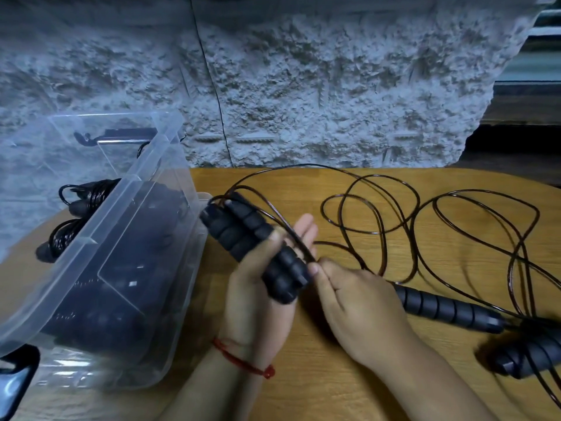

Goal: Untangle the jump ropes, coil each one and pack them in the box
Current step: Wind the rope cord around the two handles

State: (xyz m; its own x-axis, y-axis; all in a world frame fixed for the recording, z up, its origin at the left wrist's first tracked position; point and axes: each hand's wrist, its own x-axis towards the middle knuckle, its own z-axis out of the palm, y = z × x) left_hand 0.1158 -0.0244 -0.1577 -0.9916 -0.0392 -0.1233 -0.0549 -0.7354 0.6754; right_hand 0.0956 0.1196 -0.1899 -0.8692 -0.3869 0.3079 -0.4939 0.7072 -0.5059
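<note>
My left hand (261, 287) holds two black ribbed jump-rope handles (243, 235) side by side, thumb pressed over them, fingers stretched out behind. My right hand (355, 308) pinches the thin dark cord (299, 243) just beside the handles' lower ends. The cord runs off in loose loops (394, 208) across the wooden table (349, 384). Another rope's two black handles (449, 308) (528, 357) lie at the right, their cord mixed into the same loops. The clear plastic box (100, 268) stands at the left with dark coiled ropes inside.
The box's clear lid (100, 153) leans up behind it, with coiled black ropes (82, 208) seen through the plastic at the left. A rough grey wall (303, 86) rises directly behind the table. A dark object (15, 378) sits at the bottom left corner.
</note>
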